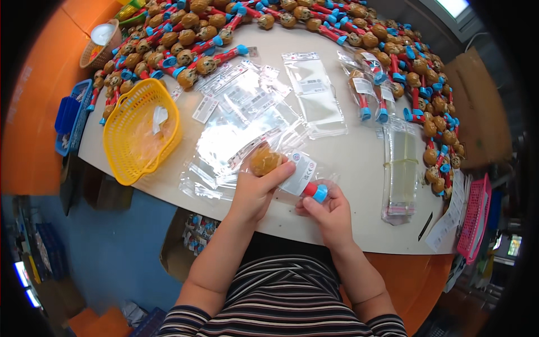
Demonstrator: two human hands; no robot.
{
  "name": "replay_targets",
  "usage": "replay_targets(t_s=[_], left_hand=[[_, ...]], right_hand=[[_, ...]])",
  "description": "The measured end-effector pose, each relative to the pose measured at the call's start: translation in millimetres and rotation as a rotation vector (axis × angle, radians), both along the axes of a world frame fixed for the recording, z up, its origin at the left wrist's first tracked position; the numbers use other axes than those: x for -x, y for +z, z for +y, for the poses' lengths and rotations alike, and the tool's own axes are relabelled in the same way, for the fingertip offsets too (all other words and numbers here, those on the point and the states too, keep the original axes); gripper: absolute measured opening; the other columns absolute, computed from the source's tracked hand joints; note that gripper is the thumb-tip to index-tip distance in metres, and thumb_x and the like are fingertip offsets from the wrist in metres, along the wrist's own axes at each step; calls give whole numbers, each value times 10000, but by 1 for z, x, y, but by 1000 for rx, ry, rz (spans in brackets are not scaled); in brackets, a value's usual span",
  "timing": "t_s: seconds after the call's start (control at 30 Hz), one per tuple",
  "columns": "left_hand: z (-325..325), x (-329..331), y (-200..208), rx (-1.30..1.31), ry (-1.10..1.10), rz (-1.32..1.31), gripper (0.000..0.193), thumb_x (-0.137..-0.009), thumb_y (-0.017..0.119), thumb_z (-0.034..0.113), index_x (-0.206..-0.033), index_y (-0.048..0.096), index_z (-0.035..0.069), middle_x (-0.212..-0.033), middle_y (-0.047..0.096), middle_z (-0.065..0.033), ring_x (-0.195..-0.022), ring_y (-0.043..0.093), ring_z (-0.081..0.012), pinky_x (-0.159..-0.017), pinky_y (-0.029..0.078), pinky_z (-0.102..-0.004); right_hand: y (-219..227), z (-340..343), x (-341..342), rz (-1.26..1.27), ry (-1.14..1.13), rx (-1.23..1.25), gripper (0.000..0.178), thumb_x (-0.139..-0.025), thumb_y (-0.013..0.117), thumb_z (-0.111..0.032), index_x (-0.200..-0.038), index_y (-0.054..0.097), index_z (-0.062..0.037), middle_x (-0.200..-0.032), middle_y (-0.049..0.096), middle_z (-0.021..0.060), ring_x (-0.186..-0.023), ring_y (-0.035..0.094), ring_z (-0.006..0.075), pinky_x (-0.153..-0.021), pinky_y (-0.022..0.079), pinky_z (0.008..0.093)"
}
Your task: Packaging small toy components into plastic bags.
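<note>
Now | my left hand [254, 196] curled round toy [264, 162] | right hand [332, 216] pinching its bag [301, 172] | bagging, probably | next likely wants sealing

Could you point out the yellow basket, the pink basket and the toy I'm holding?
Yellow basket [117, 147]: head view, on its left mesh wall.
Pink basket [473, 223]: head view, on its mesh side.
Toy [264, 162]: head view, on its round brown end.

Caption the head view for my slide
Left hand and right hand hold a labelled, bagged toy over a pale table.
</note>
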State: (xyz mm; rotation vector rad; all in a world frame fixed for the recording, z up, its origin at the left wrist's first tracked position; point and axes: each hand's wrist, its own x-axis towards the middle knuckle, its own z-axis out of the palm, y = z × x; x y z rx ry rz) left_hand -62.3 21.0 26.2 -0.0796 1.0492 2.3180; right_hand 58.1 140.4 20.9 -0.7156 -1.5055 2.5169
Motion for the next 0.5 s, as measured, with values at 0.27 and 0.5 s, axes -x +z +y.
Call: replay_targets(t_s=[0.27,0.5], left_hand=[[2,5,11,10,-172,335,508,-834,773,122,-1245,503,-2,-1098,616,-115,-1044,614,-213,-938,475,-324],[-10,31,2,964,90,1006,458,-825,731,119,-1236,549,30,-1202,596,-159,-1128,580,-285,-947,479,-352]], right_hand=[[19,51,14,52,-77,-46,251,-932,621,-105,-1161,553,-27,-934,654,90,-766,652,146,-713,569,292],[42,254,90,383,-443,-18,257,-948,607,-99,-1161,579,42,-1085,674,154,-958,677,205,-876,586,292]])
